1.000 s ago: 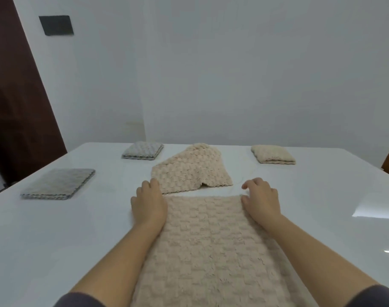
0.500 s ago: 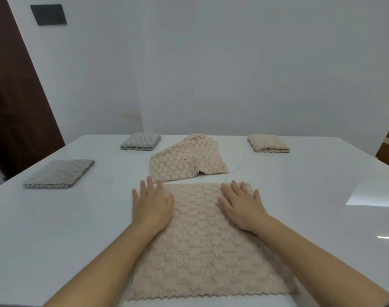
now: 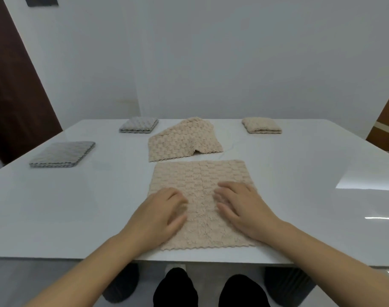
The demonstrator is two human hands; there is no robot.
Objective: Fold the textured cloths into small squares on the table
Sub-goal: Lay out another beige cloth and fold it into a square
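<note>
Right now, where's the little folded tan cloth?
In the head view, the little folded tan cloth lies far back on the table, right of the rumpled tan cloth.

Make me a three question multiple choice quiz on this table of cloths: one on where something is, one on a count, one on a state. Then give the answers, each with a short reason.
1. Where on the table is the small folded beige cloth?
A. at the near edge
B. at the far left
C. at the far right

2. How many cloths on the table are grey?
A. one
B. two
C. four

3. What state is the flat beige cloth in?
A. spread flat on the table
B. rolled into a tube
C. hanging off the edge

Answers:
1 C: it lies by the far edge, right of the other cloths.
2 B: only the far grey cloth and the near grey cloth are grey.
3 A: it lies flat, with the left hand and right hand resting on it.
</note>
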